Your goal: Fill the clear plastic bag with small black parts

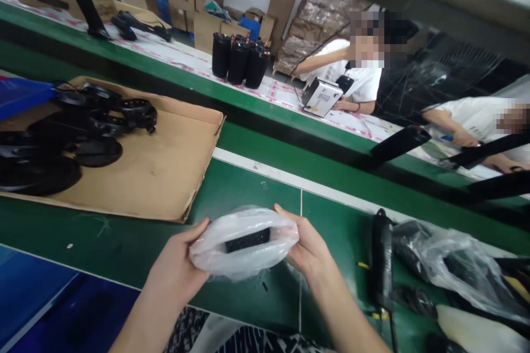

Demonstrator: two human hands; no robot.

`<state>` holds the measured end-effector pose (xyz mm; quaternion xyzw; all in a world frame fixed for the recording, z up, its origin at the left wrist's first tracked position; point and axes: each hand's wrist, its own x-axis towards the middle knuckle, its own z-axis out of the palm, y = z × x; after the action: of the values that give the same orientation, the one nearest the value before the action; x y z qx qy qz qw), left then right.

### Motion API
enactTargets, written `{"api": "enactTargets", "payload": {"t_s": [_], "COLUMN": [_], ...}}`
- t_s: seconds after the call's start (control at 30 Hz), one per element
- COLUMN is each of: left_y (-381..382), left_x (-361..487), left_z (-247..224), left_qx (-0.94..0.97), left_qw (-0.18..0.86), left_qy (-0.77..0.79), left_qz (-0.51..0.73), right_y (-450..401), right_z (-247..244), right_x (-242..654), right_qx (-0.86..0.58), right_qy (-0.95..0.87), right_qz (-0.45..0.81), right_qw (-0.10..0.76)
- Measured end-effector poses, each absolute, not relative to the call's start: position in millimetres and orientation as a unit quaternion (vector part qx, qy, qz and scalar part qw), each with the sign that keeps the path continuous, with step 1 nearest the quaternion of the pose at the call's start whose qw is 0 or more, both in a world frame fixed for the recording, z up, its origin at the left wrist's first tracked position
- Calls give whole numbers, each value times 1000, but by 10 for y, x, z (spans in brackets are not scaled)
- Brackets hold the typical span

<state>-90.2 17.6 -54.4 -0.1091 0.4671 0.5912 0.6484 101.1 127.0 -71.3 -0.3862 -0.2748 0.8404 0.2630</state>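
A translucent white plastic bag [242, 265] is stretched between my two hands above the green work surface, its mouth facing up toward me. Something black and speckled [248, 240] shows inside through the opening; its kind cannot be made out. My left hand [182, 265] grips the bag's left edge, thumb on top and the other fingers underneath. On the opposite edge, my right hand [304, 240] pinches the plastic in the same way.
To the left, a shallow cardboard tray [165, 176] holds several black parts. At right lie a black tool with a cord [381, 259], a plastic-wrapped black item [414, 242] and a whitish bottle [476, 328]. Black cylinders [240, 60] stand on the far bench, where two people work.
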Motion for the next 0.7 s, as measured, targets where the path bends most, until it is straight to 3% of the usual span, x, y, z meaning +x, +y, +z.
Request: {"api": "enactTargets", "payload": {"t_s": [0.27, 0.37, 0.5, 0.6, 0.7], "left_y": [-4, -60, 7, 247, 585], "left_x": [-1079, -1177, -1191, -1120, -1049], "left_z": [-419, -417, -350, -222, -122], "left_qx": [164, 359, 534, 588, 633], "left_qw": [583, 448, 240, 230, 262], "left_qy": [604, 725, 757, 724, 683], "left_qz": [519, 379, 292, 278, 253], "right_y": [1061, 816, 451, 367, 419], "right_z": [-851, -719, -643, -691, -743], "right_x": [1004, 1159, 1212, 1017, 816], "right_qx": [-392, -421, -442, -443, -453], "right_qy": [-379, -462, -522, -537, -531], "right_qz": [731, 624, 618, 648, 654], "right_qw": [410, 469, 387, 309, 291]}}
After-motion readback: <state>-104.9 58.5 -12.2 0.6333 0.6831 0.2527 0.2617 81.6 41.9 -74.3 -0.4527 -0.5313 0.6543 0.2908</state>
